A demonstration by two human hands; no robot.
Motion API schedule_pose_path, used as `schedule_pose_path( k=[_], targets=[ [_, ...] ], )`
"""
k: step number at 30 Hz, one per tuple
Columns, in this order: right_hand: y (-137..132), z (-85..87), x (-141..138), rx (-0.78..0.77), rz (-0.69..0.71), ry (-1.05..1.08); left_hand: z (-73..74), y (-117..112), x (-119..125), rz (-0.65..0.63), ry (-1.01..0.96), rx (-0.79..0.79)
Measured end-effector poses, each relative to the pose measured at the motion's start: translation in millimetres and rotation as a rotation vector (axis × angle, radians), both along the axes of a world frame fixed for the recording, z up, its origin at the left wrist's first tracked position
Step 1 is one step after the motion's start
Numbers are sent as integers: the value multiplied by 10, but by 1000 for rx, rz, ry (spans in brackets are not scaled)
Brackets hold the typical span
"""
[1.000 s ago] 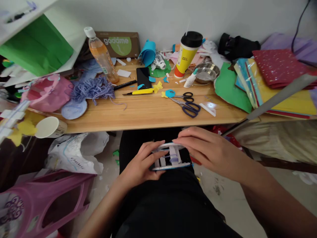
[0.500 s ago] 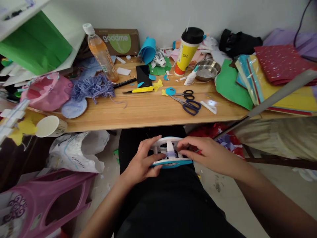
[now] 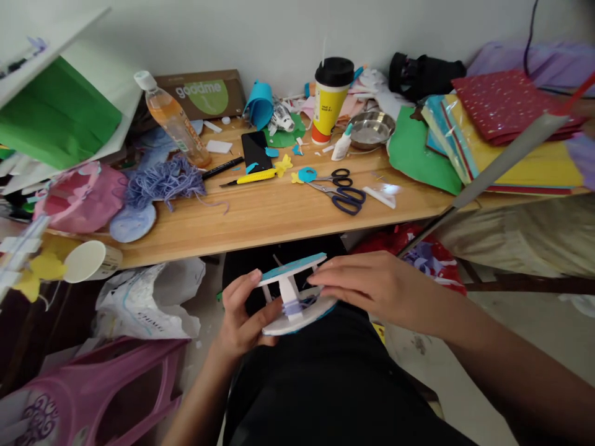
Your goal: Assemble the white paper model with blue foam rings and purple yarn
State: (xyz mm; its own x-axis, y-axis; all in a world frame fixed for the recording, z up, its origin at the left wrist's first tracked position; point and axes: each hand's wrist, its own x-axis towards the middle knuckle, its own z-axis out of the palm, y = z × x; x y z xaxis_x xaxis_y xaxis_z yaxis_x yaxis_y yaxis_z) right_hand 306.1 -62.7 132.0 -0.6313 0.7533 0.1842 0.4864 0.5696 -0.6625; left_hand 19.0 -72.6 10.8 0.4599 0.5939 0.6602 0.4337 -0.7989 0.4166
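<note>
Hands low over your lap, below the front edge of the desk (image 3: 279,226), and both are on the little foam model (image 3: 297,296). Your left hand (image 3: 242,319) is curled round its left side, thumb up against the top disc, fingers cupped beneath the lower one, a firm hold. Your right hand (image 3: 372,288) lies flatter, fingers stretched out and only lightly bent, tips touching the right edge between the two discs; whether it pinches anything there you cannot tell from this view. Now the piece itself: two round discs, white with a turquoise face showing on the upper one, joined by white upright strips, and a band of lilac wrapped about the middle post. It sits tilted, top disc slanting up to the right. By the look of it the frame is already assembled and standing together, so the building seems well along; what is left, as a judgement, is fitting or pressing on the right side, where your fingertips are busy. Up on the desk the tools lie untouched: blue-handled scissors (image 3: 341,197), a smaller black pair just behind, a yellow craft knife (image 3: 248,178), a black phone (image 3: 255,150), a tangle of lilac yarn (image 3: 162,181), a yellow cup with a black lid (image 3: 331,99) and a small steel bowl (image 3: 370,129).
</note>
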Motion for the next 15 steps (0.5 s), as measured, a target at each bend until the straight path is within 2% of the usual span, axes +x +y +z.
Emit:
schedule_pose_path(
  k=[3, 6, 10, 15],
  targets=[
    [40, -15, -35, 106, 131, -108, 172, 22, 80, -64, 53, 124],
    [56, -26, -27, 59, 138, -161, 303, 35, 152, -90, 88, 85],
    [63, 0, 28, -20, 86, -132, 381, 26, 191, -106, 150, 29],
    [80, 13, 17, 12, 170, -161, 451, 0, 237, -118, 215, 67]
  ],
)
